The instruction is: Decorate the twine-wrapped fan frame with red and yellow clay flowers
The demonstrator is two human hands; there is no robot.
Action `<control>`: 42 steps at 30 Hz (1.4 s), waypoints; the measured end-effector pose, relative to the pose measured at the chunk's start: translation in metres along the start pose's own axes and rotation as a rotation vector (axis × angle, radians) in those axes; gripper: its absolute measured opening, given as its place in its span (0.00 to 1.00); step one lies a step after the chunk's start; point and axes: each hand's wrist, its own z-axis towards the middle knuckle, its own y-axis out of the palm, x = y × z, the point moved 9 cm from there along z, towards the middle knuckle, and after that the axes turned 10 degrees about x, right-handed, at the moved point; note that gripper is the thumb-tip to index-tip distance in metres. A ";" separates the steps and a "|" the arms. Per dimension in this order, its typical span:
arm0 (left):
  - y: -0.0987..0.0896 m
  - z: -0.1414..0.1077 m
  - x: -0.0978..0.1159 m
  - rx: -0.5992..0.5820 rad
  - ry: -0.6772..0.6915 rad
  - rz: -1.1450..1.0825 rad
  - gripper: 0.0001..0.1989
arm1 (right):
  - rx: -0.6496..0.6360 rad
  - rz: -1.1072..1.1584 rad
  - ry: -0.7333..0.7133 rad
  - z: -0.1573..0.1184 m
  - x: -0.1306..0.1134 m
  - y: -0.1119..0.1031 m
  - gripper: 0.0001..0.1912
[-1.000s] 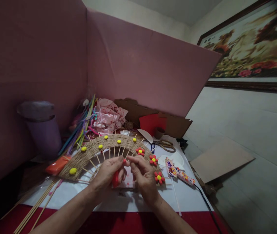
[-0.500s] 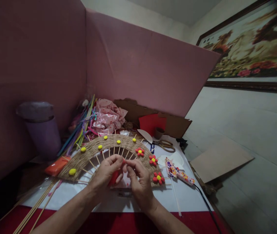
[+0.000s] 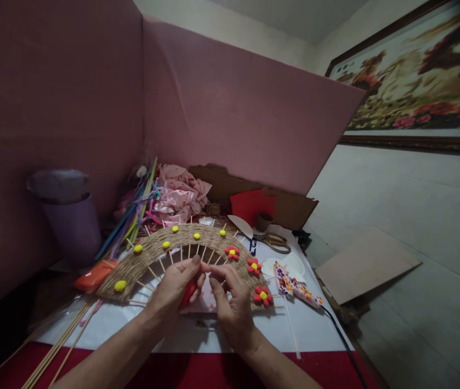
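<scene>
Red modelling clay (image 3: 188,293) shows under the curled fingers of my left hand (image 3: 176,285), which is closed around it. My right hand (image 3: 232,302) is closed too, its fingertips meeting those of the left; whatever sits between them is too small to make out. Behind both hands lies a twine-woven arch (image 3: 209,228) with thin sticks poking out of both edges. Yellow clay discs (image 3: 120,285) dot its left and top. Down its right side run three flowers (image 3: 254,266) with red petals and yellow centres. Part of the arch's inner edge is hidden by my hands.
A flower-patterned glue gun (image 3: 298,286) with a black cord lies at right, below scissors (image 3: 274,241). An orange packet (image 3: 94,275) touches the arch's left end. Long sticks (image 3: 61,343) lie front left. A purple tumbler (image 3: 71,221) and crumpled pink cloth (image 3: 181,192) stand behind.
My left thumb and fingers have shifted slightly, showing more of the red clay under them. The red bit seen between the fingertips earlier is now mostly hidden. The arch has not moved.
</scene>
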 end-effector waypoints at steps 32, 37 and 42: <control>-0.001 0.002 -0.003 -0.024 -0.002 -0.040 0.16 | 0.090 -0.004 -0.036 0.000 0.001 -0.008 0.09; -0.003 0.006 -0.008 -0.002 -0.003 0.031 0.16 | 0.077 -0.008 -0.046 0.003 -0.002 -0.008 0.08; -0.001 0.004 -0.012 -0.003 -0.019 0.047 0.22 | -0.002 0.022 -0.042 0.006 -0.007 0.000 0.05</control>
